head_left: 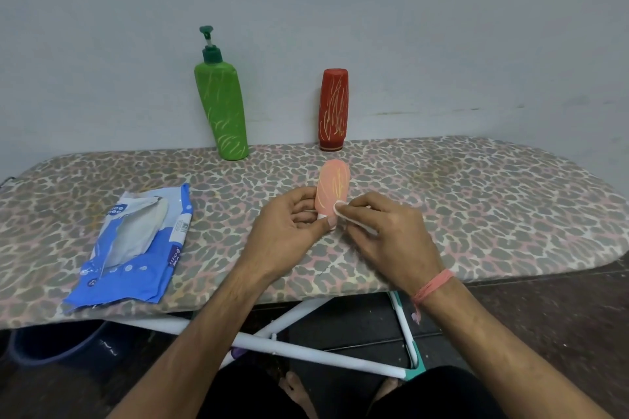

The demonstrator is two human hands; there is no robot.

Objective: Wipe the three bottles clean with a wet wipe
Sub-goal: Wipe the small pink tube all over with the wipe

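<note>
Bottles counted: three. Green pump bottle (221,109) and red bottle (333,109) stood upright at back of leopard-print ironing board (476,201), against wall, well apart. Peach bottle (333,185) held above board centre, lower end clasped by left hand (289,231), grip closed round it. One wet wipe (340,208) pinched by right hand (384,235), pressed to bottle's side. One blue wipes pack (136,245) lain at left.

Dim, even indoor light with soft shadows; wide-angle bending at the edges, slightly soft detail throughout.
</note>
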